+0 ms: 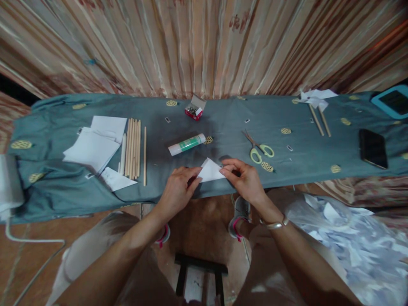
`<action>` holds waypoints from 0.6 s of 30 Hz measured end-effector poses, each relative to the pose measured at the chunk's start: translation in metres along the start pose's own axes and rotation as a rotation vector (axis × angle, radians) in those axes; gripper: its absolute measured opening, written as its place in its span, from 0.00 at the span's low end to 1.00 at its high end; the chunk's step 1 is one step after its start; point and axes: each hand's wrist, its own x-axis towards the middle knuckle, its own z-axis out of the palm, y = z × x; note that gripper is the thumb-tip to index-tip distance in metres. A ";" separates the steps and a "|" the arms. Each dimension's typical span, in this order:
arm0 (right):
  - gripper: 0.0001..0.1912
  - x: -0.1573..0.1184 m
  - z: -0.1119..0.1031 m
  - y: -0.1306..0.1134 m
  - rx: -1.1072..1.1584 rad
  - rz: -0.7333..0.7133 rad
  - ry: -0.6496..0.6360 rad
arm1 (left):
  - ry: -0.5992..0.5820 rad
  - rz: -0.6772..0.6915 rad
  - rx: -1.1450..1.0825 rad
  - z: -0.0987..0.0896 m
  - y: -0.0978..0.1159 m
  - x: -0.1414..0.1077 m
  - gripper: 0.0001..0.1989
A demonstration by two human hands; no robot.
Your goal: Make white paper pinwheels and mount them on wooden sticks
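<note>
A small white paper triangle [210, 172] with crisp folded edges is at the near edge of the desk [226, 123], the left hand [180, 185] pinching its left corner and the right hand [244, 176] its right, thumbs and fingers nearly closed. Between ten and eleven o'clock from it lies a smooth white-and-green tube [187, 144], just before twelve an open red cardboard box [194, 112], and at two scissors [263, 149] with looped yellow-green handles. Farther out, slim pale sticks [134, 148] and flat white sheets [92, 144] lie between nine and ten on rumpled teal cloth.
</note>
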 end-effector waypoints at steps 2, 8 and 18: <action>0.14 -0.001 -0.001 -0.001 -0.060 0.002 0.014 | 0.025 -0.030 -0.011 0.002 -0.001 0.000 0.14; 0.13 -0.003 -0.001 -0.005 -0.172 0.044 0.059 | 0.037 -0.043 -0.011 0.004 -0.003 0.002 0.13; 0.13 0.001 -0.004 -0.001 -0.091 0.068 0.014 | 0.024 -0.052 -0.005 0.004 -0.004 0.006 0.07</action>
